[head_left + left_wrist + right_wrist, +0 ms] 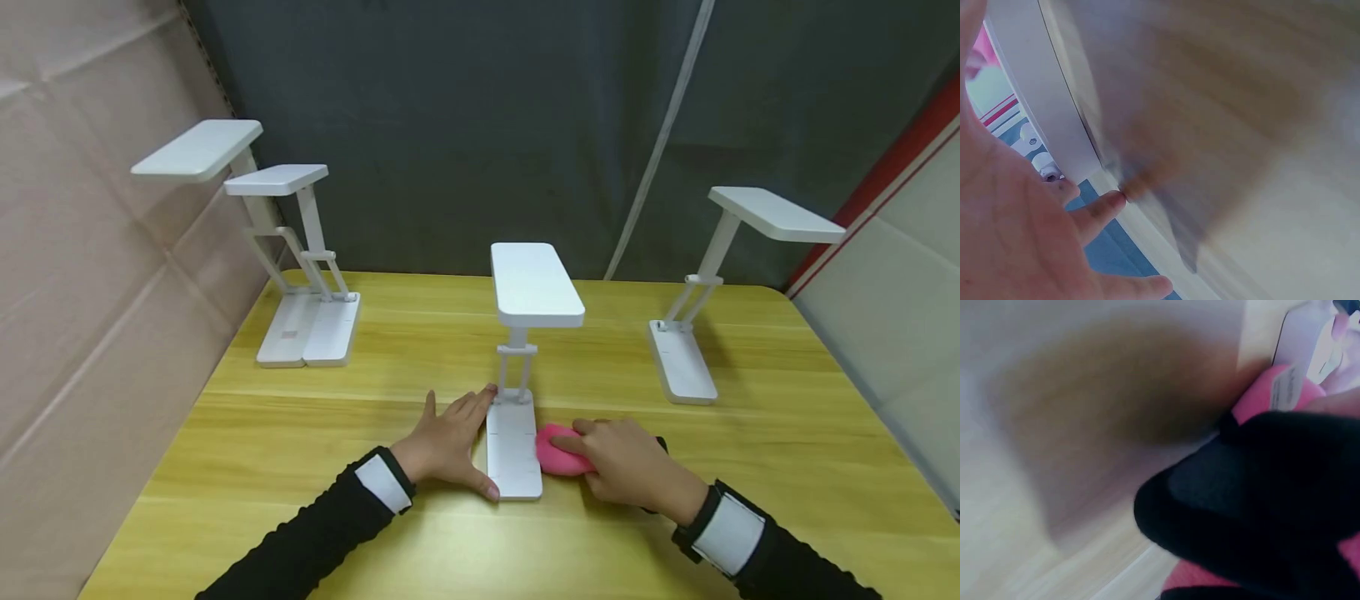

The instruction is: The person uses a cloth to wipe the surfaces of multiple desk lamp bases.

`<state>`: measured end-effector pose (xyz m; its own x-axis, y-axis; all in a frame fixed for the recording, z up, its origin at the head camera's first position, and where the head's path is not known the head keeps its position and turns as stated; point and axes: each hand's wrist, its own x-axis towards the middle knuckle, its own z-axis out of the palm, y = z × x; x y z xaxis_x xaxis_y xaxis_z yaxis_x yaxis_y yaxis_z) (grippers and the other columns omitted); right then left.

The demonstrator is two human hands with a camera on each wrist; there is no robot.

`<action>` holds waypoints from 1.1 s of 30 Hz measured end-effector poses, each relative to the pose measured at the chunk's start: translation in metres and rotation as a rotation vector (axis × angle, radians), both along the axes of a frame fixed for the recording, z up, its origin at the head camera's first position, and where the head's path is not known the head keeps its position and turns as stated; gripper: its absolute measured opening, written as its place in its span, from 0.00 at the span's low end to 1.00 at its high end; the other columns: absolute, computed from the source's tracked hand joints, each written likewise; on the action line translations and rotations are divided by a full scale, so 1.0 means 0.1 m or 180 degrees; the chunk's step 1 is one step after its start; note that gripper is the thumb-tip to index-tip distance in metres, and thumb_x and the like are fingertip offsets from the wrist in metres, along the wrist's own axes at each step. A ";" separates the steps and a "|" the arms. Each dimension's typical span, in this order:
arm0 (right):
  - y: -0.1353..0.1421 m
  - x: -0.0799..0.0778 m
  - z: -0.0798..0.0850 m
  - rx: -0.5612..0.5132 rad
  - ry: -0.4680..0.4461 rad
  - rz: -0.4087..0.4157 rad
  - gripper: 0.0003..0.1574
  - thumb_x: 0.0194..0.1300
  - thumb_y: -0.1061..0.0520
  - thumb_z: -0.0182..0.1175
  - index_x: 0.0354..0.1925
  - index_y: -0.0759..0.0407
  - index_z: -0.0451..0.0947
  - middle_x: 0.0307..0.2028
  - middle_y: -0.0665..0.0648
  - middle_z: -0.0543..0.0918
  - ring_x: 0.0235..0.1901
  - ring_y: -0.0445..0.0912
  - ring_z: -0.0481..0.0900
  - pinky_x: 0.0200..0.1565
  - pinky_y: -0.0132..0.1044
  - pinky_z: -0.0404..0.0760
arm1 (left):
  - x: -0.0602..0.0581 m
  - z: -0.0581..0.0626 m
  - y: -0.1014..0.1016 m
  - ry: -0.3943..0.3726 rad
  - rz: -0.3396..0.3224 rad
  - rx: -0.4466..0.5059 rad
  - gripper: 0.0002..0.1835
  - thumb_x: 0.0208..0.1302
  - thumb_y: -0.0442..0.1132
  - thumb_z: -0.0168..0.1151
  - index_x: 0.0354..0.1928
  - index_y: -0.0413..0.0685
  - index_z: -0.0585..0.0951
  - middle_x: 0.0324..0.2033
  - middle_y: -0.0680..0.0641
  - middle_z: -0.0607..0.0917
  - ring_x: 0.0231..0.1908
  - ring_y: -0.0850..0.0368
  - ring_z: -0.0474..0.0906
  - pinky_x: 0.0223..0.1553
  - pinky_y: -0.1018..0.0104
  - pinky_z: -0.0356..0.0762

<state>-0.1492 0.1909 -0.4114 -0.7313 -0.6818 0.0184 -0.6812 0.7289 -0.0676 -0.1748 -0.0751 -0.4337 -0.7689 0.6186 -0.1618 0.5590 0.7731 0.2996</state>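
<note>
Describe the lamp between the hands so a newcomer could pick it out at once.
On the wooden table, go to the middle, between the two left lamps and the right lamp. A white lamp stands there, its base between the left hand and the right hand, which holds a pink object. Only this lamp has hands at its base.

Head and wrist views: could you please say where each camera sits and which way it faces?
Head: on the head, forward and down at the middle lamp; left hand, right hand, sleeves show.
Left wrist: on that wrist, toward tabletop and lamp base; left hand shows.
Right wrist: on that wrist, toward tabletop and pink item; right hand partly shows.
Head and right wrist share the pink item.
</note>
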 end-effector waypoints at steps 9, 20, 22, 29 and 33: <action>0.02 0.29 0.08 -0.0200 -0.0527 0.0661 0.37 0.39 0.62 0.58 0.51 0.37 0.73 0.31 0.42 0.72 0.21 0.33 0.63 0.18 0.29 0.63 | 0.00 -0.01 -0.06 -0.0064 0.0081 -0.0067 0.72 0.27 0.78 0.61 0.68 0.51 0.35 0.69 0.51 0.42 0.66 0.51 0.44 0.55 0.28 0.33; -0.61 0.59 -0.05 -0.0183 0.0347 0.0932 0.26 0.45 0.57 0.57 0.46 0.44 0.70 0.25 0.46 0.70 0.15 0.38 0.59 0.17 0.28 0.57 | 0.01 0.06 0.01 -0.0034 0.0087 -0.0107 0.71 0.29 0.78 0.61 0.68 0.48 0.37 0.69 0.48 0.46 0.66 0.49 0.47 0.56 0.29 0.37; -0.63 0.63 -0.09 -0.0112 0.0396 0.0808 0.22 0.46 0.57 0.59 0.43 0.45 0.70 0.24 0.48 0.70 0.14 0.39 0.57 0.16 0.28 0.56 | 0.01 0.06 0.02 -0.0041 0.0082 -0.0077 0.71 0.29 0.78 0.61 0.68 0.47 0.38 0.69 0.48 0.46 0.66 0.49 0.47 0.56 0.29 0.37; -0.45 0.67 -0.05 0.0078 0.0271 0.0405 0.23 0.45 0.57 0.60 0.43 0.44 0.73 0.26 0.50 0.73 0.15 0.42 0.60 0.16 0.31 0.59 | 0.00 0.05 0.02 -0.0054 0.0141 -0.0088 0.72 0.26 0.78 0.62 0.68 0.50 0.36 0.69 0.49 0.46 0.66 0.50 0.46 0.56 0.29 0.35; -0.31 0.67 -0.03 0.0121 0.0146 0.0193 0.24 0.44 0.59 0.59 0.43 0.42 0.74 0.26 0.49 0.73 0.15 0.42 0.60 0.16 0.31 0.60 | -0.01 0.03 0.03 -0.0105 0.0137 -0.0076 0.72 0.26 0.78 0.62 0.68 0.51 0.35 0.69 0.49 0.45 0.66 0.51 0.45 0.56 0.29 0.34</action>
<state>-0.0818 0.1600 -0.4143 -0.6877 -0.7256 0.0244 -0.7259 0.6878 -0.0085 -0.1759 -0.0725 -0.4306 -0.7886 0.5809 -0.2017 0.5153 0.8033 0.2986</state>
